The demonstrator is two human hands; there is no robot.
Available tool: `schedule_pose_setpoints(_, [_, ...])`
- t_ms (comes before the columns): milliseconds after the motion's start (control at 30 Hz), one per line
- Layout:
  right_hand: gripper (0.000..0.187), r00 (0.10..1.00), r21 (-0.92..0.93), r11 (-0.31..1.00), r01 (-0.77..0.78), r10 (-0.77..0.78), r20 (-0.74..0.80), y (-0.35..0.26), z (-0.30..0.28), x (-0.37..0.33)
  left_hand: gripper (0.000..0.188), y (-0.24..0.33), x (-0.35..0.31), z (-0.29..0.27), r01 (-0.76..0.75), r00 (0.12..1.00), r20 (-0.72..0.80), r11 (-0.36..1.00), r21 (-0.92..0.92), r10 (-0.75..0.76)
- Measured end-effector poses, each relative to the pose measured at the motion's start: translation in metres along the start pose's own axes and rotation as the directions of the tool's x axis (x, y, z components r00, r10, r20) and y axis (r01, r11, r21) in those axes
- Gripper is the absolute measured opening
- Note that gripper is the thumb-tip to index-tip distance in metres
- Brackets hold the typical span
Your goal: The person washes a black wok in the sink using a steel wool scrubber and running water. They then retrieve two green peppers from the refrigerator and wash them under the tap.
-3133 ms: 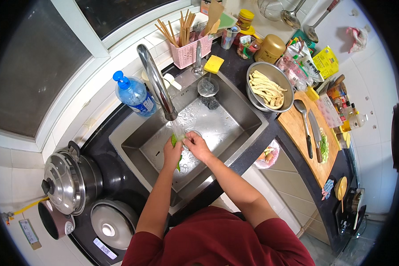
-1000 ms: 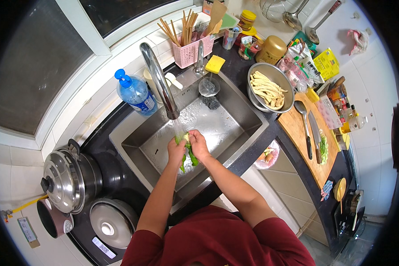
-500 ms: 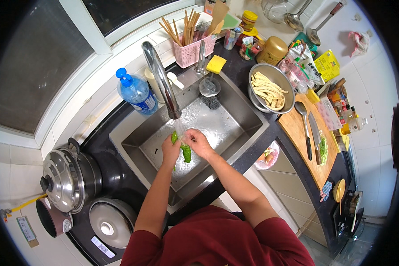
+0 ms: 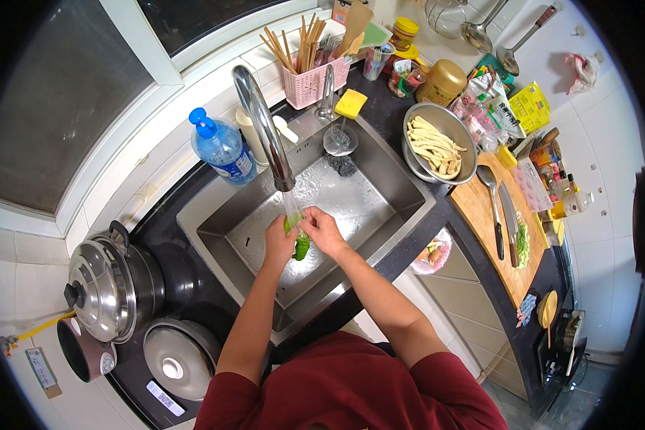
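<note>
Over the sink (image 4: 369,209), both hands are under running water from the tall curved faucet (image 4: 264,125). A glossy green vegetable, which looks like a green pepper (image 4: 302,247), is between them. My left hand (image 4: 279,241) closes round its left side. My right hand (image 4: 322,230) pinches at its upper right with bent fingertips. The water partly blurs the fingertips and the pepper's top. Dark scraps lie on the wet basin floor left of the hands.
Right of the sink stand a metal bowl (image 4: 437,147) of pale strips and a cutting board (image 4: 473,208) with a knife (image 4: 509,218), spoon and chopped greens. A blue soap bottle (image 4: 224,152) stands behind left; lidded pots (image 4: 107,287) are at left. A steel scrubber (image 4: 342,166) sits in the sink.
My hands have come closer together under the stream, the right moving slightly left. The pepper hangs less far below the fingers, and water now runs over it.
</note>
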State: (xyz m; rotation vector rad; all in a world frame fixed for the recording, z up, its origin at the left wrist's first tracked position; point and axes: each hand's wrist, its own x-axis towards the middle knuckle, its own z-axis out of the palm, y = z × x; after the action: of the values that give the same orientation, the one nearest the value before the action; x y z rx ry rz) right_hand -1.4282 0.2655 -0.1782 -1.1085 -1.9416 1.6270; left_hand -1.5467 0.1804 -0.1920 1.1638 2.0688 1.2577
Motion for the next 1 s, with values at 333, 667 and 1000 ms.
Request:
schedule_pose_setpoints(333, [0.014,0.982,0.427,0.887,-0.178,0.135,0.13,0.005,-0.002,0.006,0.02,-0.001,-0.003,0.0,0.079,0.997,0.024,0.984,-0.16,-0.076])
schedule_pose_setpoints(667, [0.013,0.999,0.198,0.98,0.011,-0.003,-0.041,0.031,0.012,0.005,0.019,0.011,-0.007,0.001,0.02,0.999,-0.036,0.998,0.053,-0.018])
schedule_pose_setpoints(1000, [0.01,0.987,0.193,0.972,-0.13,0.108,0.123,0.003,-0.014,-0.001,0.022,-0.001,0.003,-0.004,-0.162,0.96,0.248,0.981,0.107,0.131])
